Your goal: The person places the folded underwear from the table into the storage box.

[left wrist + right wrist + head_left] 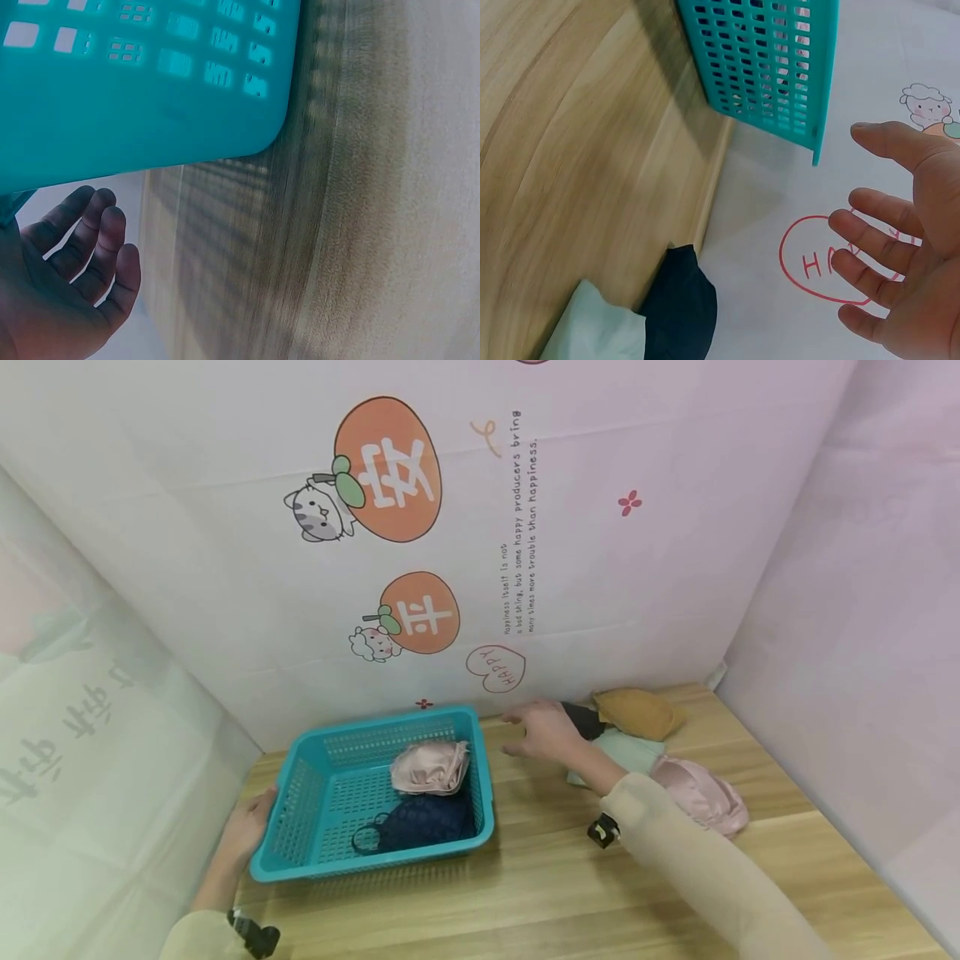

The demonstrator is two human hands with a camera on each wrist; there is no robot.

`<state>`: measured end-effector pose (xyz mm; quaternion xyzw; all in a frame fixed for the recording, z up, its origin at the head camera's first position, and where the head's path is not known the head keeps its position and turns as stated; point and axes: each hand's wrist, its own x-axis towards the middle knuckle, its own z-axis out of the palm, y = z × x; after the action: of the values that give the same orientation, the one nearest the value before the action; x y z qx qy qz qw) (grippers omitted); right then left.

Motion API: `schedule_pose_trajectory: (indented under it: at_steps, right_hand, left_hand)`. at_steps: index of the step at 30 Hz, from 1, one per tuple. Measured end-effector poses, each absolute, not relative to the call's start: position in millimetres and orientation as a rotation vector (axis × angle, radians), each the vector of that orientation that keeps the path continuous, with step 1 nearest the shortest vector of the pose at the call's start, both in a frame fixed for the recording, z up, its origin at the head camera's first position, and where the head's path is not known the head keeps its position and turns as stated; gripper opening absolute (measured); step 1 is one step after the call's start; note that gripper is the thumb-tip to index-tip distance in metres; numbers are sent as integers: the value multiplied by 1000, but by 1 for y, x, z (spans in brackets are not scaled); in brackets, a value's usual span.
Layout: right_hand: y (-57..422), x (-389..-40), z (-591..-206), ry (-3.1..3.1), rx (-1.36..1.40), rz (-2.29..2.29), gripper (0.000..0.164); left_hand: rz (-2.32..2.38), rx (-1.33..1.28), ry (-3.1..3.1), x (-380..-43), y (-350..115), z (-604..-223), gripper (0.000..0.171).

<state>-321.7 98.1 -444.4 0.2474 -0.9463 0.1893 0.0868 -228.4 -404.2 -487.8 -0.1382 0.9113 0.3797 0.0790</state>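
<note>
A teal plastic basket (296,871) stands at the left of the table. My left hand (246,827) grips its left rim, the thumb hidden by the rim and the fingers curved below it in the left wrist view. Inside lie a folded pale pink satin bra (429,768) and a navy bra (431,823) with strap loops showing. My right hand (549,731) hovers with fingers spread, a little right of the basket and holding nothing. Near that hand lie a folded black garment (583,720) and a mint garment (626,752).
A mustard garment (641,712) lies at the back right, and a pink satin bra (701,795) lies beside the right forearm. Behind the wooden table (540,893) rises a printed white cloth wall (600,593); more cloth encloses both sides.
</note>
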Motion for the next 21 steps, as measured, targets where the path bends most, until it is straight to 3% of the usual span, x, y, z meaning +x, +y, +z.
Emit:
schedule_pose_trajectory:
  at_steps: [21]
  right_hand:
    - [121,-337,-457,-2866,684,542,55]
  left_hand:
    - [1129,-437,2724,-228,-404,-488,99]
